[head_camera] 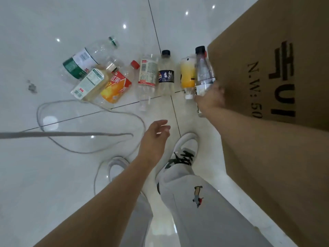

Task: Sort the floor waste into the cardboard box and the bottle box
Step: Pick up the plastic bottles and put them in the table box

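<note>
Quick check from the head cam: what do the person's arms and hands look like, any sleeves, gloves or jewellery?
Both forearms are bare as far as the view shows: no sleeves reach them. The left hand and right hand have no gloves, and no watch, ring or band is visible. Lower down, light grey trousers with a small cartoon print and white shoes show.

Bare forearms, light grey trousers [195, 211] with small cartoon patch [197, 196], white sneakers [187, 145]
</note>
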